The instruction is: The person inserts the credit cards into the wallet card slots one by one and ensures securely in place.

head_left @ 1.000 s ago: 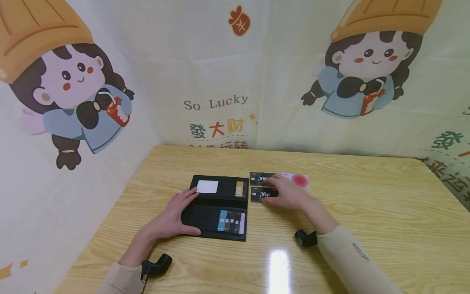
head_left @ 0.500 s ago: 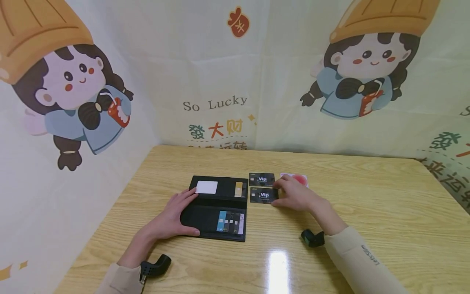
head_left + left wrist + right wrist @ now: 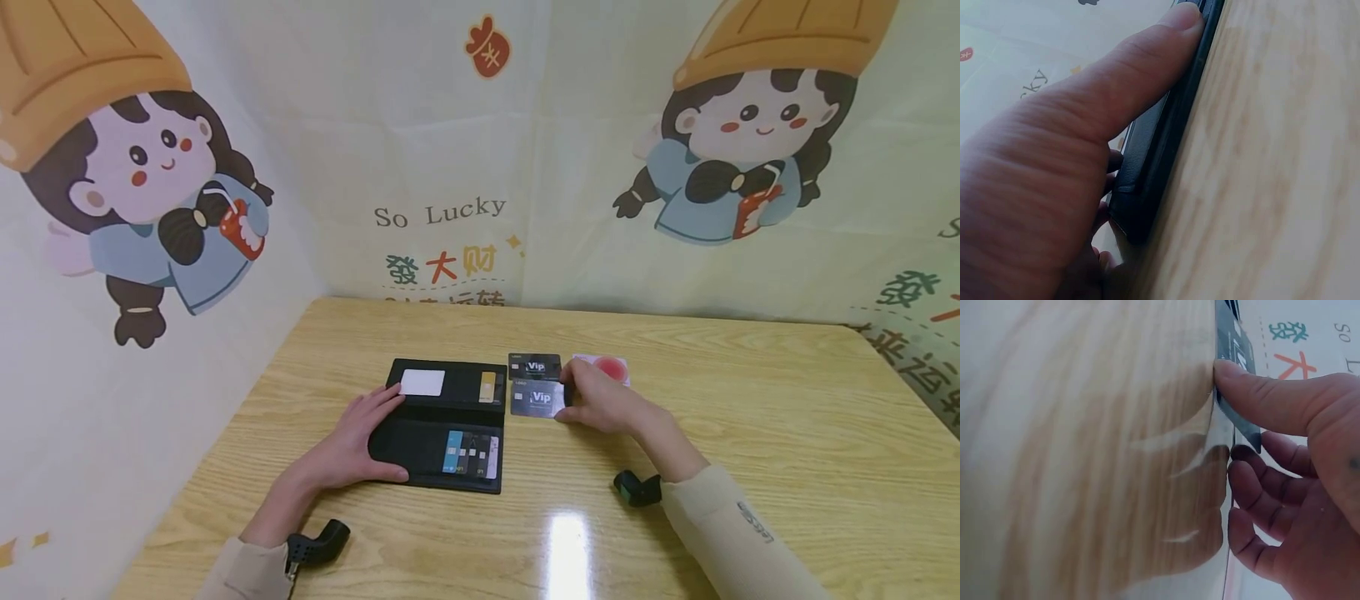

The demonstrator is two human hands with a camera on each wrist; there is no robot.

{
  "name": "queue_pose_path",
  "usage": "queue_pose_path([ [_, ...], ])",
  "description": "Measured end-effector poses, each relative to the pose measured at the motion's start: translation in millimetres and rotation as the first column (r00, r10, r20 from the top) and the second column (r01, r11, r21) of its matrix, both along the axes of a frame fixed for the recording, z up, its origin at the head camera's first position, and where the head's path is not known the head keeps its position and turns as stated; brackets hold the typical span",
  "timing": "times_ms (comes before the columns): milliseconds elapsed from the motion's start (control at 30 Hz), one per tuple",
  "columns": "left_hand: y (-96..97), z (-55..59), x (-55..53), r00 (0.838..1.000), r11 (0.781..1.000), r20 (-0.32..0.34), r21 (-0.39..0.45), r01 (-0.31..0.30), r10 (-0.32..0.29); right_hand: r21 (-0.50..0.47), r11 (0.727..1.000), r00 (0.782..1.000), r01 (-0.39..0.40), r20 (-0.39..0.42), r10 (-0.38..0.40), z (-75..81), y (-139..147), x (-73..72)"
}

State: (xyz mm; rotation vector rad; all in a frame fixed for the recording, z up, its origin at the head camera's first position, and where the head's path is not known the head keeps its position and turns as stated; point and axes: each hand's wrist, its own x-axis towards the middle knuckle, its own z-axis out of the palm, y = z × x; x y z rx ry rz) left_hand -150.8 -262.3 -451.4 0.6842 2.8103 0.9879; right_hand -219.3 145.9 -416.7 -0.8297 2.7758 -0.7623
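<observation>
A black bifold card wallet lies unfolded on the table, with several cards in its slots, a white card and a gold one among them. My left hand rests on its left side, the thumb lying straight along the near edge in the left wrist view. Right of the wallet, my right hand pinches the right end of the nearer black Vip card. That card slants up from the wood in the right wrist view. A second Vip card lies just behind it.
A pink card with a red circle lies behind my right hand, partly covered by it. The wooden table ends at a printed cloth backdrop. Black wrist devices are strapped at both sleeves.
My right hand has drawn back to the right, and its fingers have closed on the nearer Vip card's end. That card's face now looks paler and tilted. My left hand has stayed in place.
</observation>
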Motion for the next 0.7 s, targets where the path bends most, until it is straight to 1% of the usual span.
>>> queue_pose_path([
  [200,0.2,0.8,-0.9,1.0,1.0,-0.005,-0.001,0.001,-0.001,-0.045,0.999,1.0,0.014,0.025,-0.013,-0.6,0.8,1.2],
  [400,0.5,-0.7,-0.8,1.0,1.0,0.001,-0.002,-0.005,0.005,-0.065,0.998,0.999,0.0,0.049,0.003,-2.4,0.9,0.2],
  [567,0.8,-0.6,-1.0,1.0,1.0,0.003,-0.001,-0.006,0.006,-0.111,0.994,0.994,0.009,0.113,0.003,-3.3,3.3,1.1],
  [700,0.5,-0.6,-1.0,1.0,1.0,0.006,-0.002,-0.006,0.006,-0.135,0.991,0.991,0.005,0.132,0.013,-2.7,4.5,2.5],
])
